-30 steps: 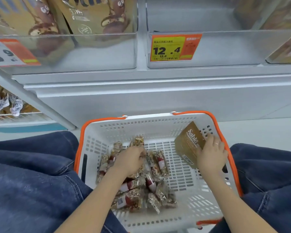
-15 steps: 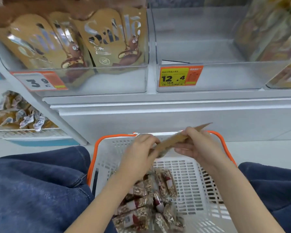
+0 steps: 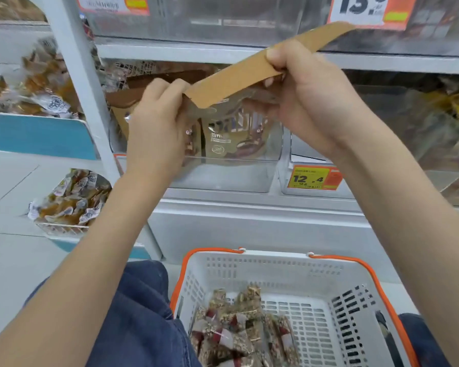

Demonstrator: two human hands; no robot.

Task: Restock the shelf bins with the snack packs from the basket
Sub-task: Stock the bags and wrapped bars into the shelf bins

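Both hands hold one flat brown snack pack (image 3: pixel 239 72) edge-on, raised in front of the clear shelf bin (image 3: pixel 223 176) that has matching brown pouches (image 3: pixel 223 139) standing in it. My left hand (image 3: pixel 157 131) pinches the pack's lower left end. My right hand (image 3: pixel 305 94) grips its middle, and the far end sticks up to the right. Below, the white basket with orange rim (image 3: pixel 329 274) rests between my knees. Several small clear-wrapped nut bars (image 3: pixel 239 332) lie in its left half.
To the right, a clear bin (image 3: pixel 316 152) carries a yellow 12.4 price tag (image 3: pixel 310 178). More bins line the shelf above. Wire racks of wrapped sweets (image 3: pixel 72 200) stand at the left behind a grey upright post (image 3: pixel 90 102).
The brown pack went from the basket's right wall up to bin height. My left hand left the nut bars and joined the right on it. My view tilted upward.
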